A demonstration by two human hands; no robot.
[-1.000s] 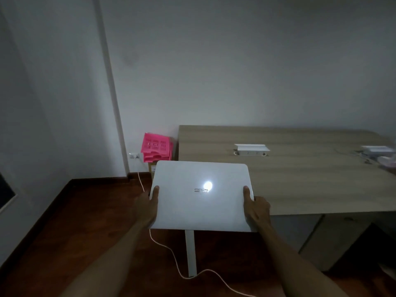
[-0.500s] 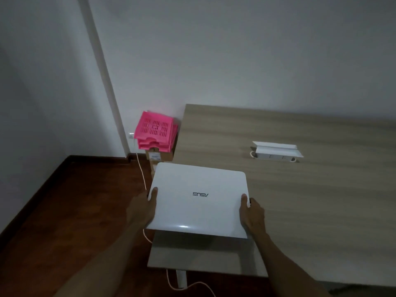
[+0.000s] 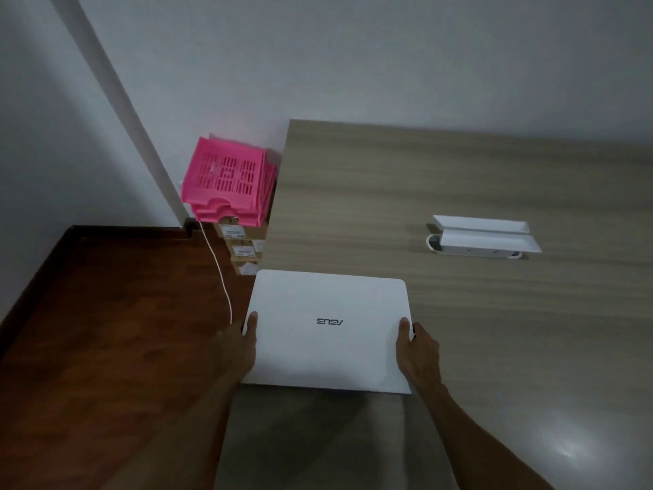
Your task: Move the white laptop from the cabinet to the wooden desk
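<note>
The closed white laptop (image 3: 328,330) with a grey logo on its lid is held flat over the left front part of the wooden desk (image 3: 459,178). My left hand (image 3: 238,344) grips its left edge, thumb on the lid. My right hand (image 3: 417,351) grips its right edge the same way. A shadow lies on the desk just below the laptop's near edge. I cannot tell whether the laptop touches the desk. The cabinet is out of view.
A white cable box with an open lid (image 3: 482,238) sits in the desk top to the right. Pink stacked trays (image 3: 228,182) rest on cardboard boxes (image 3: 242,249) left of the desk. A white cable (image 3: 219,274) runs over the dark wood floor (image 3: 106,330).
The view has closed in on the desk and tilted down. The laptop has moved farther over the desk top and lower toward it, both hands still on its sides.
</note>
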